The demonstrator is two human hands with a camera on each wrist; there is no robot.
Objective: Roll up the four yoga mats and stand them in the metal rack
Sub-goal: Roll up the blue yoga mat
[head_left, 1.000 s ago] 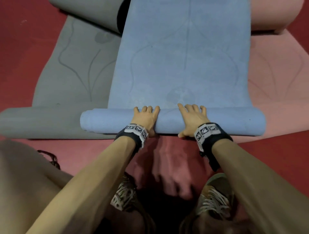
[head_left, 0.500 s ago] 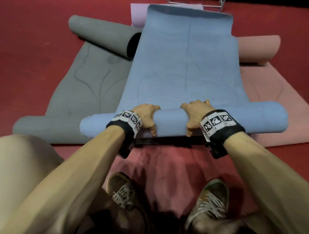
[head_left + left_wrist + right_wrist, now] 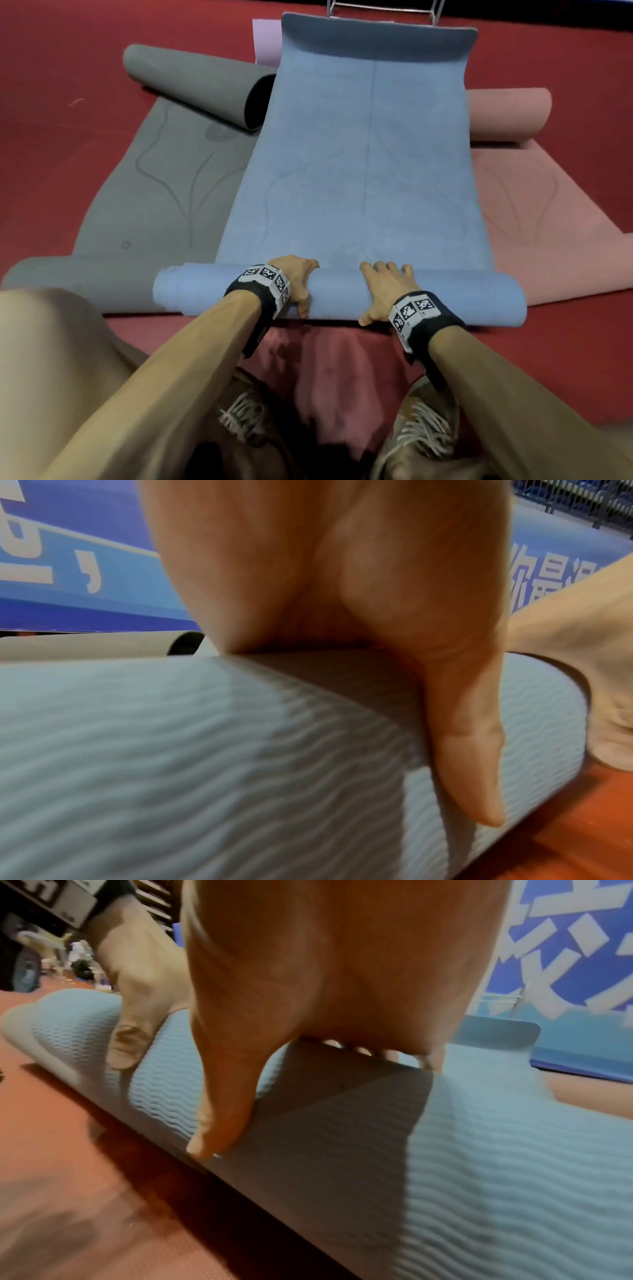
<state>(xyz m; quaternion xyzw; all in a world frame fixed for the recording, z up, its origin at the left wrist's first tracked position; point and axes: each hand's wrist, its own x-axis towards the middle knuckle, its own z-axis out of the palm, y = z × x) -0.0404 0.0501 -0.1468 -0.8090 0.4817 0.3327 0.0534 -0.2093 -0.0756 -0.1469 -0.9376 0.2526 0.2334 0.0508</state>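
Note:
The blue mat [image 3: 359, 164] lies stretched away from me, and its near end is wound into a thick roll [image 3: 342, 298] across the floor. My left hand [image 3: 301, 284] grips the roll, fingers hooked over its far side and thumb [image 3: 469, 764] on the near face. My right hand [image 3: 380, 291] drapes over the top beside it, fingertips on the far side and thumb [image 3: 226, 1110] pressed on the near face. The roll's ribbed underside [image 3: 479, 1150] fills both wrist views. A corner of the metal rack [image 3: 380, 10] shows beyond the mat's far end.
A grey mat [image 3: 154, 192] lies under the blue one on the left, curled at both ends. A pink mat [image 3: 534, 212] lies on the right with a rolled far end [image 3: 507, 113]. A lilac mat [image 3: 265, 41] peeks out at the back. Red floor [image 3: 565, 359] surrounds them; my shoes are below.
A second ago both hands lay flat on top of the roll; they have since curled over it. The head view has lifted, so the mat's far end and the rack now show.

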